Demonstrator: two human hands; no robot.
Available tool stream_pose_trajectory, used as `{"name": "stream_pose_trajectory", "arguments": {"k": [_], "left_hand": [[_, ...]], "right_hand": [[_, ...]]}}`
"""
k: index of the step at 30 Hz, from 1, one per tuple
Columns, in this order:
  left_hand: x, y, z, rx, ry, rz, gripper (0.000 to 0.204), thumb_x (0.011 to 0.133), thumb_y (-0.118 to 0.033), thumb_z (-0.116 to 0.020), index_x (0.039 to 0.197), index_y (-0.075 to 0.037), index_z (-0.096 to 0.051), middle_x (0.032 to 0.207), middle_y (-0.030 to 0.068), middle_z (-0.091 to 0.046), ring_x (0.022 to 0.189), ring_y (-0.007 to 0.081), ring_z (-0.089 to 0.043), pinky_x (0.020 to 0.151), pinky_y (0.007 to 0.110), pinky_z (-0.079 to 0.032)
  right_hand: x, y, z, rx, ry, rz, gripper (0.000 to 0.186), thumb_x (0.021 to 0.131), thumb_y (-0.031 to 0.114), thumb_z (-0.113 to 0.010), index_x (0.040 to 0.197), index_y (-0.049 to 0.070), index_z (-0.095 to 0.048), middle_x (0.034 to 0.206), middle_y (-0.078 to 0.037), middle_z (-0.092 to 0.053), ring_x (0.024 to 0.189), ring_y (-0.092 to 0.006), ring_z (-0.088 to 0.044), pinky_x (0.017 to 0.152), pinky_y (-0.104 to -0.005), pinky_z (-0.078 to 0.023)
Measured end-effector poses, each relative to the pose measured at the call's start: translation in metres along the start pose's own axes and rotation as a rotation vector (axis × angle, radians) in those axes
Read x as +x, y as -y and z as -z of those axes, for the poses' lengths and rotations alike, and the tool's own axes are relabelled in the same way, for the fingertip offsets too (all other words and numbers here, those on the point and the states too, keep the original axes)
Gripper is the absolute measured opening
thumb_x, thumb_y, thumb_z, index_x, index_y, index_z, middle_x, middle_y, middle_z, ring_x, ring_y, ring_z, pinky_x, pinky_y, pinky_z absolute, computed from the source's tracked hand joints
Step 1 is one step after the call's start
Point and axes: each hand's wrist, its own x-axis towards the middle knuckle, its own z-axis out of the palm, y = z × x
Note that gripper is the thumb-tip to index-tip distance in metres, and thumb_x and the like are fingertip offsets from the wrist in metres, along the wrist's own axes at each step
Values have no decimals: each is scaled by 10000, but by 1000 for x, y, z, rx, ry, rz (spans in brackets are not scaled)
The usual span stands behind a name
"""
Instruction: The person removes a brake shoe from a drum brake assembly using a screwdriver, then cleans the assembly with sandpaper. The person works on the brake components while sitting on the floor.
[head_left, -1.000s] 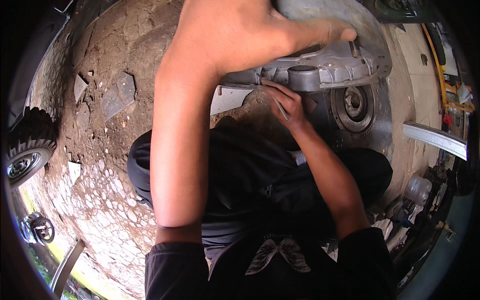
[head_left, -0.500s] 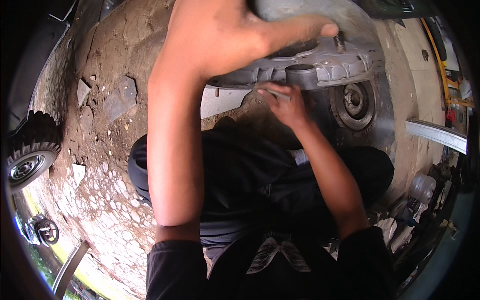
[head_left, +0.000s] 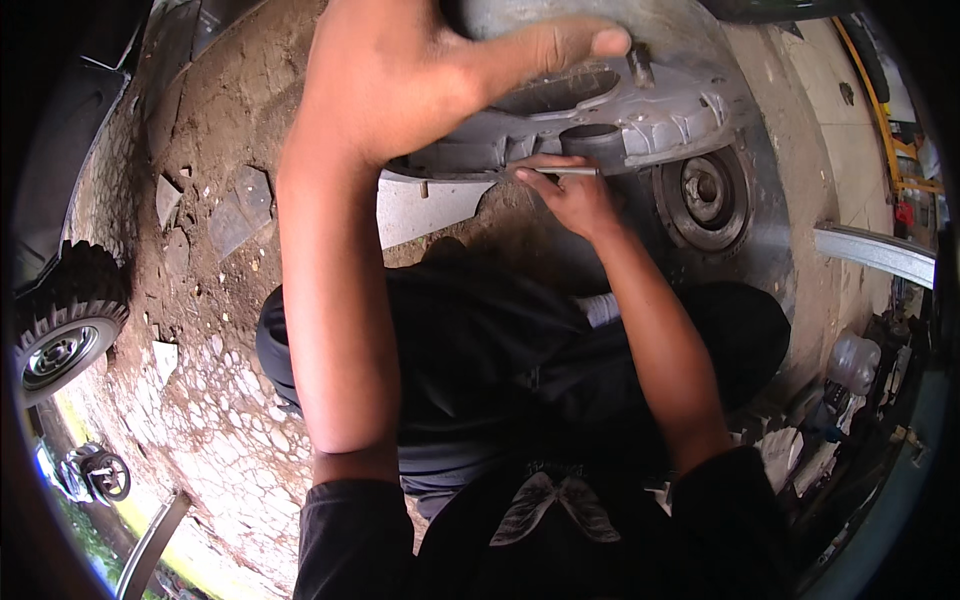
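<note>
My left hand (head_left: pixel 390 75) is at the top over a grey cast-metal housing (head_left: pixel 668 132), thumb stretched out to the right near an upright threaded stud (head_left: pixel 640 66); its other fingers are out of sight past the upper edge. My right hand (head_left: pixel 570 200) is closed on a thin silver metal tool (head_left: pixel 580 171), held against the underside of the housing's rim. Right of it lies a dark round metal disc (head_left: pixel 702 200) with a toothed edge. A pale flat sheet (head_left: pixel 430 218) lies under the housing's left part.
My crossed legs (head_left: pixel 470 340) fill the middle. Broken slabs (head_left: pixel 240 205) lie on the dirt at left, near a treaded wheel (head_left: pixel 65 335) and a small wheeled machine (head_left: pixel 95 470). A silver rail (head_left: pixel 875 255), a plastic container (head_left: pixel 855 362) and clutter are at the right.
My left hand and the housing have shifted left and slightly up in the view. The tool in my right hand has gone from a steep slant to nearly level.
</note>
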Motion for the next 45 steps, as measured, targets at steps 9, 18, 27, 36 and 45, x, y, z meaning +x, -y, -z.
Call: {"name": "stream_pose_trajectory", "arguments": {"k": [9, 18, 27, 36, 45], "left_hand": [[2, 18, -7, -124, 11, 83, 518, 771, -384, -988, 1001, 25, -768, 843, 105, -773, 768, 169, -712, 723, 318, -554], [2, 1, 0, -54, 65, 27, 520, 777, -374, -981, 1029, 25, -765, 871, 116, -779, 803, 177, -728, 752, 319, -562], [2, 8, -5, -72, 34, 47, 510, 779, -361, -978, 1041, 24, -770, 871, 120, -779, 808, 177, -730, 750, 328, -560], [-3, -10, -2, 38, 15, 114, 496, 789, -355, -972, 1026, 29, -766, 861, 120, -784, 782, 174, -727, 733, 326, -563], [-4, -1, 4, -35, 30, 48, 544, 781, -398, -977, 1033, 39, -772, 864, 150, -786, 788, 204, -744, 748, 350, -578]], "right_hand": [[33, 20, -43, 399, 85, -186, 250, 1062, 331, -728, 1064, 107, -839, 934, -65, -830, 885, -230, -795, 810, -414, -590], [34, 19, -30, -17, -31, -172, 263, 1058, 329, -717, 1016, 92, -823, 909, -126, -804, 888, -328, -782, 848, -474, -600], [26, 1, -41, 8, -79, -137, 314, 1043, 402, -730, 1012, 106, -828, 940, -154, -800, 918, -394, -757, 879, -507, -553], [23, 2, -27, -8, -131, -86, 213, 1022, 287, -757, 1004, 93, -843, 947, -148, -815, 847, -388, -785, 787, -452, -625], [21, 5, -28, -57, -69, -134, 211, 1009, 309, -774, 1015, 110, -845, 1002, -126, -828, 935, -336, -795, 831, -432, -616]]}}
